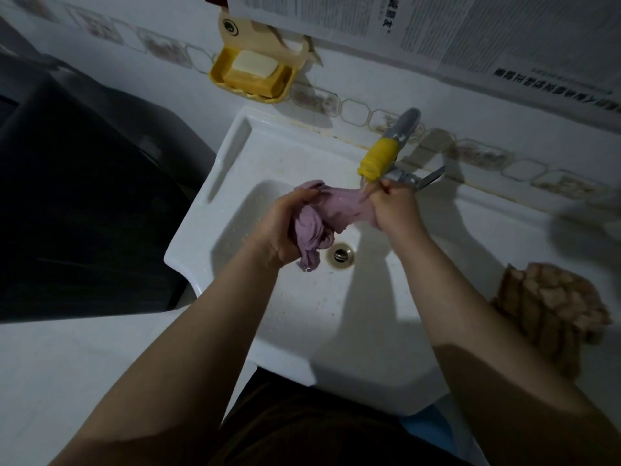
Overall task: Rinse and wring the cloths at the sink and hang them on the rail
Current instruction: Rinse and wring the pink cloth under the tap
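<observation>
We have both hands over the white sink (215,210), each clamped on the same purple cloth (322,216). Our left hand (285,227) has its fingers curled round a bunched end, and loose folds hang out below the fist, just above the drain (340,254). Our right hand (393,206) grips the other end, so the cloth stretches between the two fists, held up over the basin and right under the tap (391,148). The tap has a grey body with a yellow nozzle, and its mouth sits just above our right knuckles.

On the bench (504,230) to the right of the basin lies a brown cloth (554,307), bunched up and well apart from our hands.

A yellow soap dish (248,75) hangs on the tiled wall behind the sink, with a pale bar in it. Printed sheets (437,21) are stuck to the wall above. They carry columns of small print and some larger dark characters, but we cannot read any of it; it is too blurred and turned. We see no brand or label on the tap, dish or sink. A dark machine (84,196) stands to the left of the sink.
</observation>
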